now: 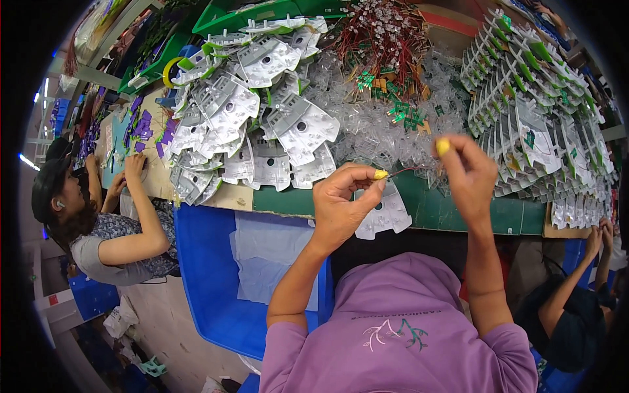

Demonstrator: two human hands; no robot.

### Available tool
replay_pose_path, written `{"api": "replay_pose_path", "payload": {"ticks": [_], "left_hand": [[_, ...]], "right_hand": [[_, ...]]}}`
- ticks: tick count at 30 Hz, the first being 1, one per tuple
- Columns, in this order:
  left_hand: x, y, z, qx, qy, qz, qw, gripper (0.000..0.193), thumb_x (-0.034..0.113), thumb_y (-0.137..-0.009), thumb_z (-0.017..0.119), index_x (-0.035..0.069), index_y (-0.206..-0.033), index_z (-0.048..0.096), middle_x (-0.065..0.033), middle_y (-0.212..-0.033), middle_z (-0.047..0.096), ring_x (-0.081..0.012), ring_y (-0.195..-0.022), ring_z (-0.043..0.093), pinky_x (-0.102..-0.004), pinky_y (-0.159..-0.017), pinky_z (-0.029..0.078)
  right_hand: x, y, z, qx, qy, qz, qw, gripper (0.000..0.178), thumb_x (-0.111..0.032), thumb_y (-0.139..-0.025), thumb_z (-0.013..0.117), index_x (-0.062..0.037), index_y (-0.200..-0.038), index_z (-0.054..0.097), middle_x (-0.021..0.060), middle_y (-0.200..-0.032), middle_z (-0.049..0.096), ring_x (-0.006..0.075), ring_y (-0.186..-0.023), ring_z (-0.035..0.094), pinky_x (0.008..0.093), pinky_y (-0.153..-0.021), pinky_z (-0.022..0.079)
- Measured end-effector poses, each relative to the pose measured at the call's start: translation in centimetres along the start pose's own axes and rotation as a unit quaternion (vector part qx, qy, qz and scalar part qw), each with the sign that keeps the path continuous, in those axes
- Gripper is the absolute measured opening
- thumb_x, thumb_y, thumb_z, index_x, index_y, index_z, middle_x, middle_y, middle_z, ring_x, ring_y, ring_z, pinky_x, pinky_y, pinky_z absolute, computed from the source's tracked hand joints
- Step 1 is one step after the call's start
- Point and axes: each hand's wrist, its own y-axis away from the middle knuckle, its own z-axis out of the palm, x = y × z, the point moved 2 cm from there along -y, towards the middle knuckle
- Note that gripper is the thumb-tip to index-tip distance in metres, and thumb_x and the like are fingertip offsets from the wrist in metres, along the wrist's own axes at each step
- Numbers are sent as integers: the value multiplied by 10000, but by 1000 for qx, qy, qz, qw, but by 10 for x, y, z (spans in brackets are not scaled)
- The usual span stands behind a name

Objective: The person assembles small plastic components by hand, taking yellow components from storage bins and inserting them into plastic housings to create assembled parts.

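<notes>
In front of me my left hand (344, 202) pinches a thin dark red wire (409, 169) between thumb and index finger. A yellow cover sits on that index fingertip. My right hand (468, 175) is raised to the right of the wire's far end. Motion blurs it; its fingers are curled and one tip wears a yellow cover. Whether it holds anything cannot be made out. Beneath my left hand, a white plastic shell (385, 217) lies at the table's front edge, partly hidden by the fingers.
White-and-grey shells (304, 128) are piled at left, with stacked shells (524, 111) at right. Between them lie clear plastic pieces (367, 131), green circuit boards (407, 114) and red wires (380, 33). A blue bin (203, 275) stands below the table (288, 202). Co-workers (124, 242) sit on both sides.
</notes>
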Motion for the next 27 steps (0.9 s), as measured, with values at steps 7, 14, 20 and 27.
{"api": "replay_pose_path", "payload": {"ticks": [7,14,20,27], "left_hand": [[2,2,-1,10,-39,32,999,159,-54,-807,730,-29,-955,678,-69,-930,685,-91,-805,638,-226,-731,531],[1,0,-4,5,-32,40,999,287,-40,-796,748,-18,-1052,619,-57,-917,695,-86,-822,647,-235,-742,536],[2,1,6,-33,-64,52,996,296,-43,-808,737,-19,-1077,617,-62,-923,695,-96,-855,661,-241,-756,544],[7,25,18,-50,52,-19,997,316,-45,-816,751,-38,-1111,637,-67,-932,692,-104,-855,656,-239,-737,528]], "right_hand": [[22,-96,23,161,292,-234,914,197,-66,-853,676,1,-1038,693,147,-966,693,297,-879,662,363,-796,516],[-24,-11,9,-191,60,-193,960,184,-15,-823,680,9,-1005,688,143,-960,691,309,-916,664,377,-831,516],[-22,6,9,-270,23,-107,956,155,25,-794,694,7,-948,693,91,-886,691,180,-760,665,299,-657,512],[-33,33,0,-232,-21,-62,971,204,40,-751,677,-10,-948,693,67,-779,645,130,-579,578,273,-522,455]]}}
